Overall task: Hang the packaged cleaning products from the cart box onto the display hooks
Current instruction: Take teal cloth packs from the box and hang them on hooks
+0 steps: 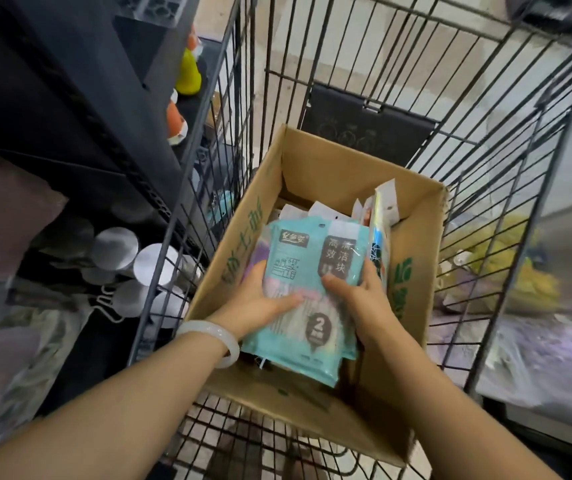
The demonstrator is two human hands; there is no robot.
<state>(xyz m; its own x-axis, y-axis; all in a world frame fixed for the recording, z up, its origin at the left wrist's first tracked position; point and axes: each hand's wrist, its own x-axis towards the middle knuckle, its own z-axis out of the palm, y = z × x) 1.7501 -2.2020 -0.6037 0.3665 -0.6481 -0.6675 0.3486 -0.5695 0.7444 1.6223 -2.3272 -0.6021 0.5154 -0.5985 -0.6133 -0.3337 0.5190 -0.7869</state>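
Lifting teal cleaning-block packs (298, 292) from the cardboard box (412, 271) | both hands' fingers (369, 275) clamp the stack | keep hang-holes aligned upward

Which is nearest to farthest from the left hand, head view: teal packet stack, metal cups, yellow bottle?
1. teal packet stack: gripped by the left hand, over the cardboard box.
2. metal cups: shelf left of the cart.
3. yellow bottle: far up the left shelf.
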